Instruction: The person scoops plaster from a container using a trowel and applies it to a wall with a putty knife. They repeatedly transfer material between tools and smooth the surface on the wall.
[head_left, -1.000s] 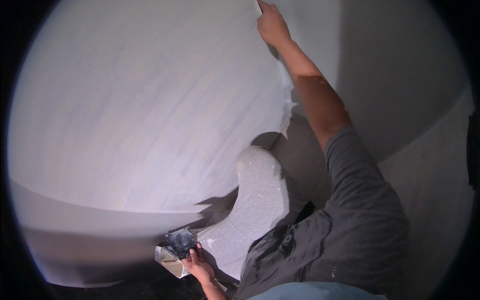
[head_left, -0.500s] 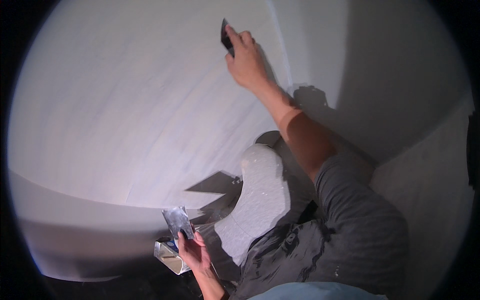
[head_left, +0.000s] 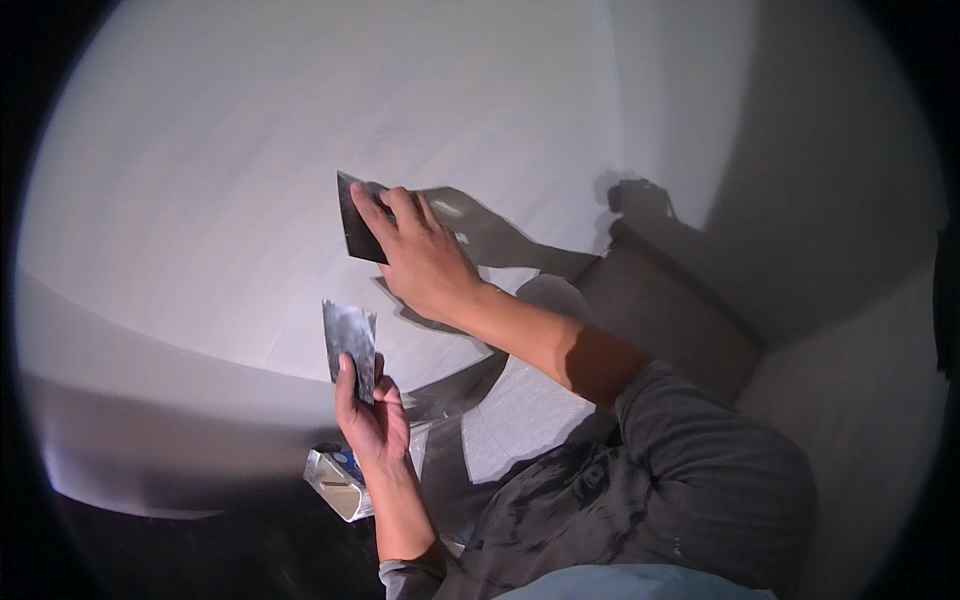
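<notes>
Two blades are in play: the right hand [head_left: 425,262] grips a dark scraper [head_left: 358,232] flat against the white wall [head_left: 200,180], the left hand [head_left: 372,415] clasps a grey putty-smeared blade [head_left: 350,345] below it, so steady, even pressure probably keeps the skim smooth.

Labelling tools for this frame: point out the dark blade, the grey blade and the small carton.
dark blade [head_left: 355,225], head view, bare left part
grey blade [head_left: 349,335], head view, upper face
carton [head_left: 338,484], head view, side panel
</notes>
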